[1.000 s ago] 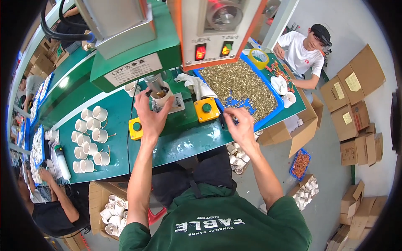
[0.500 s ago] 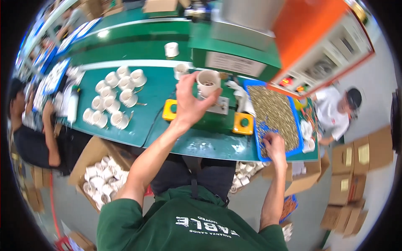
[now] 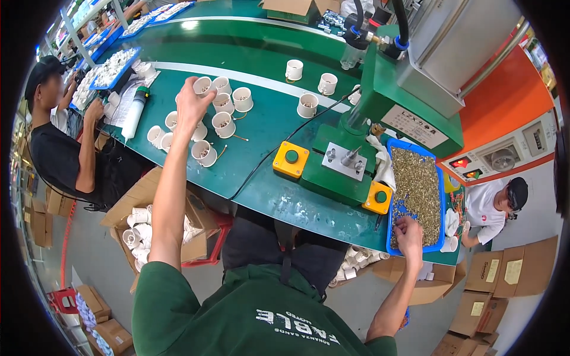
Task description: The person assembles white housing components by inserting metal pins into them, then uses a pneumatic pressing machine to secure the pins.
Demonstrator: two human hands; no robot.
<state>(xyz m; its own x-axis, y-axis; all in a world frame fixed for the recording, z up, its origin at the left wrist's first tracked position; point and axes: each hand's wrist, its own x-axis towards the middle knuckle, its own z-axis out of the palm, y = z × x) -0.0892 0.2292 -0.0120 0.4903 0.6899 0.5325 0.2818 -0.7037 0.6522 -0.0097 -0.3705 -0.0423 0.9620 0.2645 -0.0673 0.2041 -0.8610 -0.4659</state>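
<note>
My left hand [image 3: 193, 105] reaches to the far left of the bench, its fingers closed on a white cup-shaped part [image 3: 203, 86]. That cup sits at the back of a group of similar white cups [image 3: 223, 124], several with small metal pieces inside and thin wire tails. At the right, my right hand [image 3: 409, 237] dips into the near end of a blue tray [image 3: 442, 204] full of small brass-coloured metal pieces [image 3: 417, 184]. Its fingers are pinched together, and what they hold is too small to make out. Between the hands stands a green press [image 3: 338, 178] with a steel fixture plate [image 3: 345, 161].
Yellow button boxes [image 3: 291, 160] flank the press, and a black cable crosses the green bench [image 3: 261, 196]. Loose white cups [image 3: 307, 105] stand behind. An orange control box [image 3: 504, 136] rises at right. Cartons of cups [image 3: 133, 207] sit below. Co-workers [image 3: 59, 130] are at both sides.
My left hand has carried a white cup from over the press leftward to the group of cups. My right hand stays in the blue tray. The view has shifted, showing the press fixture uncovered.
</note>
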